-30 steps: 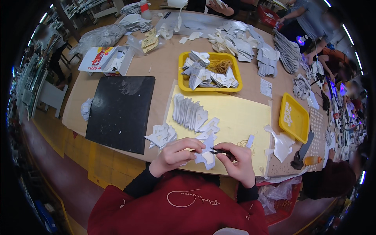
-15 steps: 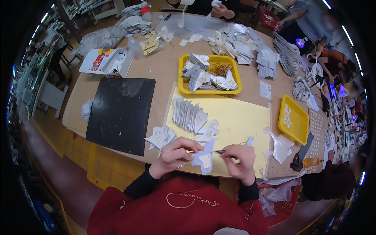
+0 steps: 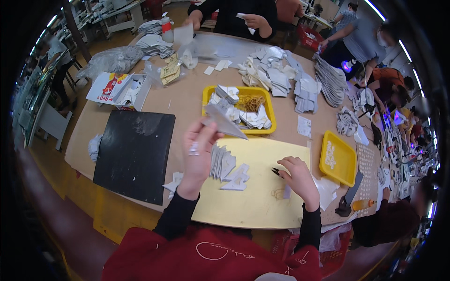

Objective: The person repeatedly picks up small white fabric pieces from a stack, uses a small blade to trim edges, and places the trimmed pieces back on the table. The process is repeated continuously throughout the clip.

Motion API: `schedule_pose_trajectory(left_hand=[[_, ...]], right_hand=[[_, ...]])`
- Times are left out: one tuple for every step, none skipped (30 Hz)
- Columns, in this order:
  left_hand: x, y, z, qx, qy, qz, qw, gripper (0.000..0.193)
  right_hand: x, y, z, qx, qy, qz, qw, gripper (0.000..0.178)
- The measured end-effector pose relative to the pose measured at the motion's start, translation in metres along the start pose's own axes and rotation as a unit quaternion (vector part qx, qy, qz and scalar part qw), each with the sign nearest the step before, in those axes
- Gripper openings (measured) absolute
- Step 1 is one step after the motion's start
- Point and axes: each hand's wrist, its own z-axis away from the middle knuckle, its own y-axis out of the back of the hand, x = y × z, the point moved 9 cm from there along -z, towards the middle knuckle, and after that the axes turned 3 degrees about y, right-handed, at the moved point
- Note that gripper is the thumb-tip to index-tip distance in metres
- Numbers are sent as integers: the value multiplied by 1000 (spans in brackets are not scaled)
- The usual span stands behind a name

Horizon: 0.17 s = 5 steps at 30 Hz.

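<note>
My left hand (image 3: 199, 154) is raised over the left part of the yellow sheet (image 3: 253, 206), just in front of the yellow tray (image 3: 273, 124). Pinched in it is a flat grey cut piece (image 3: 226, 124), seen almost edge-on. My right hand (image 3: 299, 180) is over the sheet's right side, closed on a small black tool (image 3: 275, 172) with two pointed tips. Between the hands, a row of grey-white cut pieces (image 3: 219, 161) stands on the sheet, with loose cut pieces (image 3: 236, 178) beside it. White pieces (image 3: 174, 181) lie partly behind my left wrist.
A black mat (image 3: 133, 154) lies at the left, with an open white box (image 3: 133, 93) behind it. Another yellow tray (image 3: 350, 175) holds small white pieces at the right. Piles of cut pieces (image 3: 277, 77) cover the far side, where a co-worker's hand (image 3: 255, 22) holds a white piece.
My left hand has lifted and carried a cut piece away from the near edge toward the tray. My right hand has moved apart from it, with the black tool still held. The view has shifted.
</note>
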Motion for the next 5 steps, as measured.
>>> schedule_pose_trajectory(left_hand=[[-31, 13, -7, -6, 45, -51, 998, 36], [-57, 22, -12, -13, 92, -100, 991, 40], [-74, 30, -15, 1, 123, -109, 986, 43], [-91, 37, -15, 15, 156, -118, 981, 46], [-105, 42, -11, 28, 189, -127, 973, 49]], right_hand=[[-9, 13, -9, 23, 14, -24, 999, 32], [-17, 26, -18, 46, 24, -48, 998, 32], [-22, 36, -28, 52, 18, -59, 997, 31], [-25, 46, -37, 58, 9, -70, 996, 31], [-28, 55, -47, 64, 1, -81, 995, 30]])
